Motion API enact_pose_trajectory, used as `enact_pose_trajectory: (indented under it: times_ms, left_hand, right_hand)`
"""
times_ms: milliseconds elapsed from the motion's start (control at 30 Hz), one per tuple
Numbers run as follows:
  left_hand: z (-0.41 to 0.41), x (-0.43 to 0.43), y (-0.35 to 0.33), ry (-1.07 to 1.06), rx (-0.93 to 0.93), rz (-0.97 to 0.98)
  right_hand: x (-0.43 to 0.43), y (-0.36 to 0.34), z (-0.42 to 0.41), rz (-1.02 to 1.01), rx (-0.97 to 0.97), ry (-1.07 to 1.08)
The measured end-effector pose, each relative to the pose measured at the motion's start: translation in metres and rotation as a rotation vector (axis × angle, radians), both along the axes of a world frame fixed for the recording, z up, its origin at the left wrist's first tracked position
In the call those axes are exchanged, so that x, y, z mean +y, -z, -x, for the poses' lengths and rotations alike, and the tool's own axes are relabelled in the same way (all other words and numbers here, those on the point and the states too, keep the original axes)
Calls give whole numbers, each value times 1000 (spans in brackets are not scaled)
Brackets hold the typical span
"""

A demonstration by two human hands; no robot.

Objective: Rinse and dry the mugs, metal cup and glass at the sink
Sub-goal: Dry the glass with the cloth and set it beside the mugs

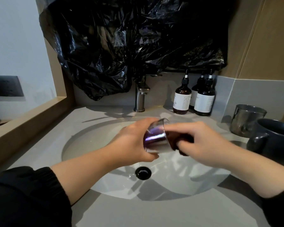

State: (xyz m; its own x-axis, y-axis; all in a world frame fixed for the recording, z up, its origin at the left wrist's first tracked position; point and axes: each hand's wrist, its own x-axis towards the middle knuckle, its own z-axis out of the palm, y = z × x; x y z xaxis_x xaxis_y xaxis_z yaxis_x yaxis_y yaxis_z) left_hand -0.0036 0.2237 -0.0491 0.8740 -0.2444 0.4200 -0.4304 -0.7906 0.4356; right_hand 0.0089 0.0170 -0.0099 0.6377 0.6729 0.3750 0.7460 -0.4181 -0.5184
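I see left hand (134, 141) wrapped round clear iridescent glass tumbler (154, 138), tilted over white oval basin (88, 141) | right hand (203, 145) pinching dark cloth (175, 140) at its mouth | grey stone counter (138, 213): shiny steel cup (246, 118), dark ceramic mug (275, 138) at right | crumpled black plastic sheet (129, 38) above brushed-metal tap (140, 95)

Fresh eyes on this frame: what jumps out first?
A crumpled black plastic sheet hangs over the wall above the faucet and fills the top of the view. At centre, over the sink, the left hand holds a tilted iridescent glass while the right hand holds a dark cloth against it. On the counter at right stand a metal cup and a dark mug.
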Motion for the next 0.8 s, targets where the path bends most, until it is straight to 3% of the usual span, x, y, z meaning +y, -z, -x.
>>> enact_pose_trajectory:
  times_ms: [100,233,367,433,567,800]
  left_hand:
    - [3,-3,0,52,10,-100]
    - [0,-2,5,78,104,-126]
    - [-8,8,5,76,215,96]
    - [-9,9,4,97,232,170]
    - [-7,6,5,136,262,144]
    - [-5,1,4,59,181,-41]
  right_hand:
    - [0,17,-16,249,-79,-117]
    - [-4,24,-28,417,-324,-153]
    - [-11,21,-31,194,-803,-107]
    - [-8,23,-31,94,-908,-116]
    - [6,37,-28,182,-689,-243]
    - [13,25,-17,114,193,45]
